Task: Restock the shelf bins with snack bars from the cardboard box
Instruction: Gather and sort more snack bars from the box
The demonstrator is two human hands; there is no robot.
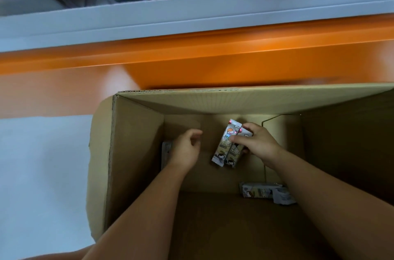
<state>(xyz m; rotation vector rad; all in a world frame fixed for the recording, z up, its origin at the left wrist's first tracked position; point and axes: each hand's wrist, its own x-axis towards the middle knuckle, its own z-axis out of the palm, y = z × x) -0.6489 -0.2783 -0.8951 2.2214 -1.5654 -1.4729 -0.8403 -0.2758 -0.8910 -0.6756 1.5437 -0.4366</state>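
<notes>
Deep in the corrugated cardboard box (136,149), the right hand (259,142) pinches two glossy snack bars (226,149) between its fingers. The wrappers carry a cartoon print, and their lettering is too blurred to read. The left hand (187,149) has its fingers loosely curled and holds nothing. Loose bars (262,192) lie near right on the box floor.

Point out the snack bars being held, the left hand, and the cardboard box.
held snack bars (223,150): head view, wrapper front.
left hand (186,150): head view, back of hand.
cardboard box (136,142): head view, left wall.
</notes>
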